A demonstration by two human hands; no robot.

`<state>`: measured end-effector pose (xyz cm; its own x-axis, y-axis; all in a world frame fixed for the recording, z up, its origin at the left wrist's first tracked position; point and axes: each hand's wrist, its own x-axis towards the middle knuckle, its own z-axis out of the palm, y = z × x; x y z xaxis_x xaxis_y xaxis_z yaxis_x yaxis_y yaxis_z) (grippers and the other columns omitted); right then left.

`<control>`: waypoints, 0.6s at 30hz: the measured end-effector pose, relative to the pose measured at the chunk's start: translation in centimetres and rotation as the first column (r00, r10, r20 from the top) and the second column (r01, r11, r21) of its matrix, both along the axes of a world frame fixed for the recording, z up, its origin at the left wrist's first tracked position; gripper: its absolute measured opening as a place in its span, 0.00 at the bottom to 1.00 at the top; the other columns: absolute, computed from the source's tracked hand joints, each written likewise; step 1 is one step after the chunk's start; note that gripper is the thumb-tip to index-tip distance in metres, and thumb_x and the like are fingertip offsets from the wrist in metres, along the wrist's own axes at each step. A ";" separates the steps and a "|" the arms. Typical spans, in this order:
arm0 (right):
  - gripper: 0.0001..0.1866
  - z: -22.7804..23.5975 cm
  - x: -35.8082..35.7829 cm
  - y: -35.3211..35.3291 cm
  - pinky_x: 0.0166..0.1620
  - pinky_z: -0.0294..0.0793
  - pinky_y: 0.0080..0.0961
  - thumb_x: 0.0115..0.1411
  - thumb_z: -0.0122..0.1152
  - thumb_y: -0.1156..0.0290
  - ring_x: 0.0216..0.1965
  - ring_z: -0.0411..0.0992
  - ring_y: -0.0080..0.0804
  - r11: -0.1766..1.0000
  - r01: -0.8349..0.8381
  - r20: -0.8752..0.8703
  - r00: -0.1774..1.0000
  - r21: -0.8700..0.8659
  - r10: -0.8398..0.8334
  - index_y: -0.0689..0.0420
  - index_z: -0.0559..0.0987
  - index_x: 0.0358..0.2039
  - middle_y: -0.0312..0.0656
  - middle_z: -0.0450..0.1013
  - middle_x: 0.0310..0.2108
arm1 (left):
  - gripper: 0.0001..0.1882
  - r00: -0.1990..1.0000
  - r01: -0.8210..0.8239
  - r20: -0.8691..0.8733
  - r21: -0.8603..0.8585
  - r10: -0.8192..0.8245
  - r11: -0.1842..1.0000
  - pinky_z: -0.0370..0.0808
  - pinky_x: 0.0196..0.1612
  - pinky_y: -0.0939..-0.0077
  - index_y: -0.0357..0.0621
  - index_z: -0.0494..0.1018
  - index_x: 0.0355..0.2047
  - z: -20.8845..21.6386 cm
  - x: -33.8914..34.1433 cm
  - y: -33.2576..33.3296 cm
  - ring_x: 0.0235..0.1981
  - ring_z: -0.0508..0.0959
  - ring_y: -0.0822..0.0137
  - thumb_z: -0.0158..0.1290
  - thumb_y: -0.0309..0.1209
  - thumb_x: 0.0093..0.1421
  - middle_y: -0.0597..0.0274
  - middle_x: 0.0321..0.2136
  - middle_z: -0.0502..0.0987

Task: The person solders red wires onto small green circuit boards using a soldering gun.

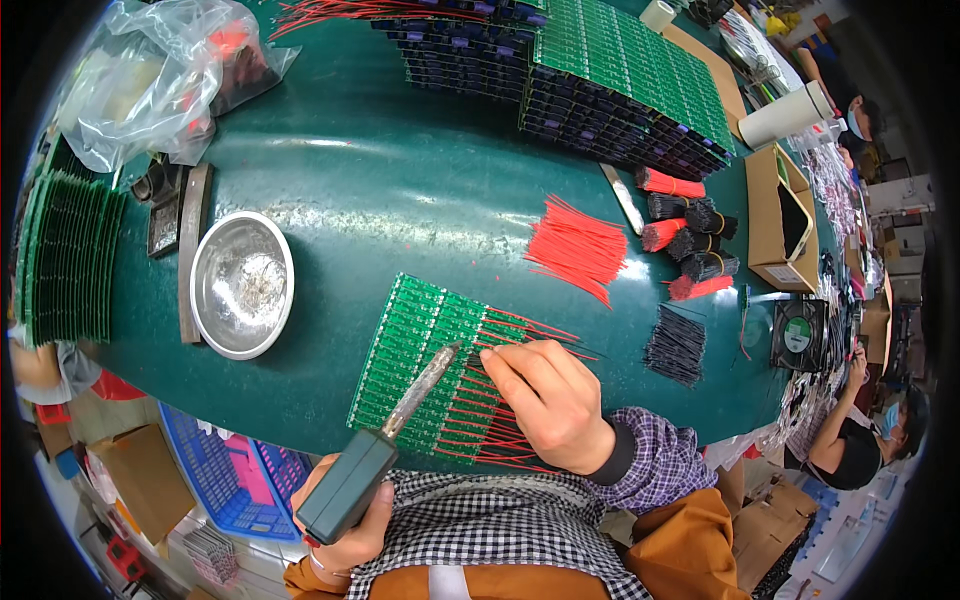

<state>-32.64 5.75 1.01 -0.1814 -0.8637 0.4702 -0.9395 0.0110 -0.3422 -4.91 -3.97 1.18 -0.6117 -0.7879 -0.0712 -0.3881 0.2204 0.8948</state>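
Observation:
My left hand (350,535) is wrapped round the dark green handle of a soldering iron (415,395). Its metal tip reaches up and right to the middle of a green circuit board panel (395,345). Over the panel's right half, my right hand (548,400) pinches a thin wire at the board, close to the iron's tip; the fingers mostly hide this wire, and its colour is unclear. Rows of red wires (480,440) stick out from the panel's right side. A loose pile of red wires (577,247) and a smaller pile of black wires (676,345) lie to the right.
Stacked green panels (630,75) rise at the back. A metal bowl (243,285) stands left beside a dark bar. Bundled red and black wires (690,225), a cardboard box (780,215) and a small fan (798,335) are at right. Other people sit beyond.

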 end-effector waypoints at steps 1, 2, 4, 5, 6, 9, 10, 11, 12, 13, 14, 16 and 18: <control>0.19 -0.1 0.0 0.0 0.37 0.81 0.29 0.49 0.67 0.77 0.38 0.79 0.38 1.000 0.001 0.000 1.000 0.003 -0.001 0.68 0.84 0.43 0.46 0.79 0.40 | 0.16 1.000 0.011 0.004 -0.005 -0.011 1.000 0.82 0.38 0.64 0.32 0.84 0.41 0.0 0.1 0.0 0.34 0.85 0.51 0.67 0.21 0.51 0.47 0.36 0.84; 0.19 -0.2 0.0 0.0 0.37 0.81 0.29 0.49 0.67 0.77 0.38 0.79 0.38 1.000 0.000 0.001 1.000 0.003 0.000 0.68 0.84 0.43 0.46 0.79 0.40 | 0.16 1.000 0.009 0.005 -0.005 -0.009 1.000 0.82 0.38 0.64 0.32 0.84 0.41 0.0 0.2 0.0 0.34 0.85 0.51 0.67 0.21 0.51 0.47 0.36 0.84; 0.18 -0.2 0.1 -0.1 0.38 0.81 0.28 0.49 0.67 0.77 0.38 0.78 0.38 1.000 0.003 -0.004 1.000 0.000 -0.003 0.67 0.83 0.43 0.46 0.79 0.40 | 0.16 0.999 0.013 0.050 0.050 -0.015 0.999 0.82 0.38 0.64 0.32 0.84 0.42 0.0 0.3 0.0 0.34 0.85 0.51 0.67 0.21 0.51 0.47 0.37 0.84; 0.18 -0.2 0.1 -0.1 0.38 0.81 0.28 0.49 0.67 0.77 0.38 0.78 0.38 1.000 0.004 -0.005 1.000 0.000 -0.004 0.67 0.83 0.43 0.46 0.79 0.40 | 0.16 0.999 0.013 0.049 0.051 -0.016 0.999 0.82 0.38 0.64 0.32 0.84 0.42 0.0 0.3 0.0 0.34 0.85 0.51 0.67 0.21 0.51 0.47 0.37 0.84; 0.18 -0.2 0.0 -0.1 0.38 0.81 0.28 0.48 0.67 0.77 0.38 0.78 0.37 1.000 0.004 -0.008 1.000 0.003 -0.004 0.68 0.83 0.42 0.45 0.79 0.40 | 0.16 0.999 0.015 0.042 0.043 -0.017 0.999 0.82 0.37 0.63 0.32 0.84 0.42 0.0 0.2 0.0 0.34 0.86 0.51 0.68 0.21 0.50 0.47 0.37 0.84; 0.19 -0.2 0.1 -0.1 0.38 0.81 0.28 0.48 0.67 0.78 0.38 0.78 0.37 1.000 0.007 -0.015 1.000 0.009 -0.007 0.68 0.83 0.42 0.45 0.79 0.39 | 0.16 0.999 0.018 0.027 0.043 -0.019 0.999 0.82 0.37 0.64 0.32 0.84 0.42 -0.1 0.0 0.1 0.34 0.86 0.52 0.68 0.21 0.50 0.47 0.37 0.84; 0.19 -0.2 0.1 -0.1 0.38 0.81 0.28 0.48 0.67 0.78 0.38 0.78 0.37 1.000 0.008 -0.018 1.000 0.013 -0.008 0.68 0.83 0.43 0.45 0.79 0.39 | 0.16 1.000 0.018 0.019 0.050 -0.019 0.999 0.82 0.37 0.64 0.32 0.84 0.42 -0.1 0.0 0.1 0.34 0.86 0.52 0.68 0.22 0.50 0.47 0.37 0.84; 0.19 -0.2 0.1 -0.1 0.38 0.81 0.28 0.48 0.67 0.78 0.38 0.78 0.37 1.000 0.008 -0.018 1.000 0.013 -0.008 0.68 0.83 0.43 0.45 0.79 0.39 | 0.16 1.000 0.018 0.019 0.050 -0.019 0.999 0.82 0.37 0.64 0.32 0.84 0.42 -0.1 0.0 0.0 0.34 0.86 0.52 0.68 0.22 0.50 0.47 0.37 0.84; 0.19 -0.2 0.0 -0.1 0.38 0.81 0.28 0.48 0.67 0.78 0.38 0.78 0.37 1.000 0.008 -0.016 1.000 0.016 -0.008 0.68 0.83 0.43 0.45 0.79 0.40 | 0.16 0.999 0.036 0.021 0.024 -0.037 0.999 0.82 0.37 0.64 0.32 0.84 0.41 -0.2 -0.1 0.0 0.33 0.85 0.51 0.68 0.21 0.50 0.48 0.36 0.84; 0.19 -0.2 0.1 -0.1 0.38 0.81 0.28 0.48 0.67 0.78 0.38 0.78 0.37 1.000 0.007 -0.013 1.000 0.018 -0.007 0.68 0.83 0.43 0.45 0.79 0.40 | 0.16 0.998 0.052 0.025 -0.003 -0.052 0.999 0.82 0.36 0.63 0.33 0.84 0.41 -0.2 -0.1 0.0 0.33 0.85 0.51 0.68 0.21 0.50 0.48 0.36 0.83; 0.19 -0.2 0.1 -0.1 0.38 0.81 0.28 0.48 0.67 0.78 0.38 0.78 0.37 1.000 0.006 -0.012 1.000 0.017 -0.006 0.68 0.83 0.43 0.45 0.79 0.40 | 0.16 0.998 0.052 0.026 -0.004 -0.052 0.999 0.82 0.36 0.63 0.33 0.84 0.41 -0.1 -0.1 0.0 0.33 0.85 0.51 0.68 0.21 0.50 0.48 0.36 0.83; 0.19 -0.4 0.1 0.0 0.38 0.81 0.28 0.48 0.67 0.78 0.38 0.78 0.37 1.000 0.008 -0.017 1.000 0.012 -0.008 0.68 0.83 0.43 0.45 0.79 0.39 | 0.17 0.998 0.057 0.030 -0.008 -0.057 0.998 0.81 0.36 0.63 0.33 0.84 0.41 0.0 -0.2 -0.1 0.32 0.85 0.51 0.68 0.21 0.49 0.48 0.35 0.83; 0.19 -0.2 0.2 -0.1 0.37 0.81 0.29 0.48 0.67 0.78 0.37 0.78 0.38 1.000 0.015 -0.005 1.000 0.009 -0.015 0.68 0.84 0.43 0.46 0.79 0.39 | 0.17 0.998 0.053 0.032 -0.008 -0.052 0.999 0.81 0.35 0.63 0.33 0.84 0.41 0.0 -0.1 0.0 0.32 0.85 0.51 0.68 0.21 0.49 0.48 0.35 0.83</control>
